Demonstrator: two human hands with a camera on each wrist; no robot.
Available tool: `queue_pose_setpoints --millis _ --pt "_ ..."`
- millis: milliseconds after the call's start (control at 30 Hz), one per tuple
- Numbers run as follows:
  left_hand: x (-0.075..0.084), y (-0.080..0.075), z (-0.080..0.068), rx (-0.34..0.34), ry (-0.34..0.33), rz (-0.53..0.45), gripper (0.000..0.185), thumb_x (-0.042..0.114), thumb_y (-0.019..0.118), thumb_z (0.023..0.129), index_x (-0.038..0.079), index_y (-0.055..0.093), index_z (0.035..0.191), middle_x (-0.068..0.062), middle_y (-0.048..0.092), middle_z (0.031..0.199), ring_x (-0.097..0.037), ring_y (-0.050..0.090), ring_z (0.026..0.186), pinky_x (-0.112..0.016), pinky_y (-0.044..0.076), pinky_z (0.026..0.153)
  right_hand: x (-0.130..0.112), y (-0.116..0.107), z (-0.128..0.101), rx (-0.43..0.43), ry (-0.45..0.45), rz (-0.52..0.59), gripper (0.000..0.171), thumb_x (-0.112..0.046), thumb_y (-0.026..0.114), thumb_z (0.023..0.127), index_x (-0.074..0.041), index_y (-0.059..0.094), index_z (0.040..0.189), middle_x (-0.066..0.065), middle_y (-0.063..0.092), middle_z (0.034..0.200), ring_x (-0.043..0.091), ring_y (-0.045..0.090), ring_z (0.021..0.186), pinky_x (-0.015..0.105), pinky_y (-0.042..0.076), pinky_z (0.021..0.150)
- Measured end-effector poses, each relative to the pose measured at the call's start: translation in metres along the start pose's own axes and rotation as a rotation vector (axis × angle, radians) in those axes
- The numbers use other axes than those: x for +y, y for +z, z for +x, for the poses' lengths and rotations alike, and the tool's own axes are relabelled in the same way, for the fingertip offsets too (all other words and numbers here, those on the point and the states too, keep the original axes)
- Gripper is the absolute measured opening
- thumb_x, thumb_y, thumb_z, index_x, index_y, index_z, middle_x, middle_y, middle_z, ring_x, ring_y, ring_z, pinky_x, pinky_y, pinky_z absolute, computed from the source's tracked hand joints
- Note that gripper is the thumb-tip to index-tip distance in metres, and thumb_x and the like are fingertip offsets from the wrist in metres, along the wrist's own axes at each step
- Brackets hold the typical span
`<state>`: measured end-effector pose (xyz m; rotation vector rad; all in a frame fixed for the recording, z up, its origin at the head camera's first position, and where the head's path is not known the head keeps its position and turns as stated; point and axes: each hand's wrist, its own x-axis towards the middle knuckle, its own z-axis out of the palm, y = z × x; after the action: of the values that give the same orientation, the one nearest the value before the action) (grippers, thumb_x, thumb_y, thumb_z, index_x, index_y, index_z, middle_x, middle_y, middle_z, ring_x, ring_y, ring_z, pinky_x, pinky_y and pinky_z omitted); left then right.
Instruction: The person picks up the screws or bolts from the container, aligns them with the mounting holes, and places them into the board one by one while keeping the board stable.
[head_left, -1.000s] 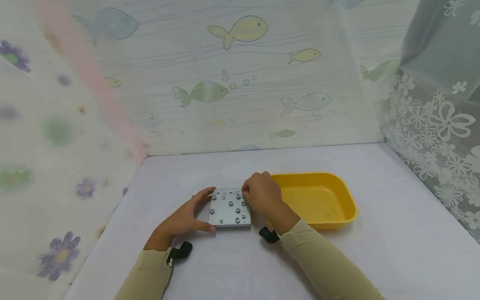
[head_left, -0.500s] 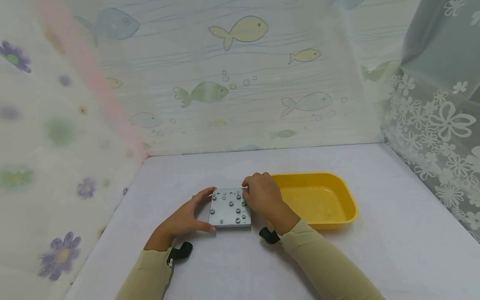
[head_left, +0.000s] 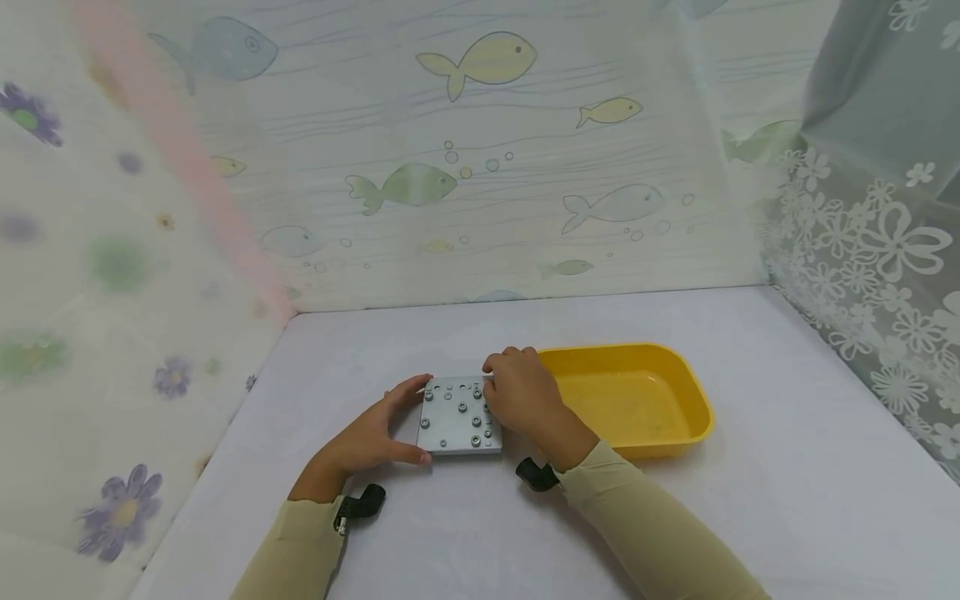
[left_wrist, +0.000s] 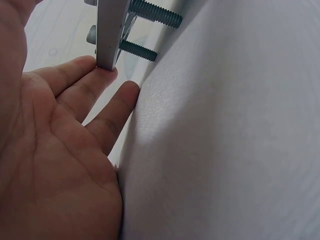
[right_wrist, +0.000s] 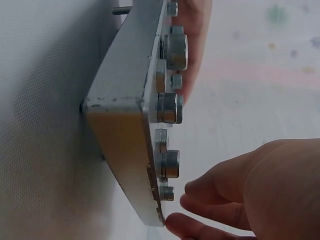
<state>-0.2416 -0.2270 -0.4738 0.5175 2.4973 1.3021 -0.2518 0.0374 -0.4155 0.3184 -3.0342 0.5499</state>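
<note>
The gray metal plate [head_left: 459,417] lies flat just left of the yellow tray [head_left: 686,392], raised off the white table [head_left: 750,500] on its bolts' [left_wrist: 150,15] shanks. The left hand [head_left: 367,437], fingers straight, braces the plate's left edge. The right hand [head_left: 525,393] sits over the plate's right rear corner, fingertips [right_wrist: 187,230] curled at a bolt head; what they pinch cannot be told.

A metal plate [head_left: 459,415] is set on the table [head_left: 750,500], flanked by the left hand [head_left: 367,442] and right hand [head_left: 525,396]; a tray [head_left: 675,375] is placed just right.
</note>
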Motion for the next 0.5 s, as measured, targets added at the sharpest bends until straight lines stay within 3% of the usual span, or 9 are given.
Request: queue_pose_setpoints --millis 500 --pt "0.0035 -0.0008 -0.0006 -0.001 -0.007 -0.023 0.123 0.036 0.101 0.062 0.034 0.029 0.162 0.005 0.042 0.163 -0.026 0.018 0.160 -0.066 0.003 0.126 -0.0016 -0.0009 -0.0037 -0.002 -0.038 0.032 0.024 -0.023 0.059 0.102 -0.016 0.075 0.118 0.000 0.070 0.110 0.021 0.054 0.099 0.033 0.052 0.090"
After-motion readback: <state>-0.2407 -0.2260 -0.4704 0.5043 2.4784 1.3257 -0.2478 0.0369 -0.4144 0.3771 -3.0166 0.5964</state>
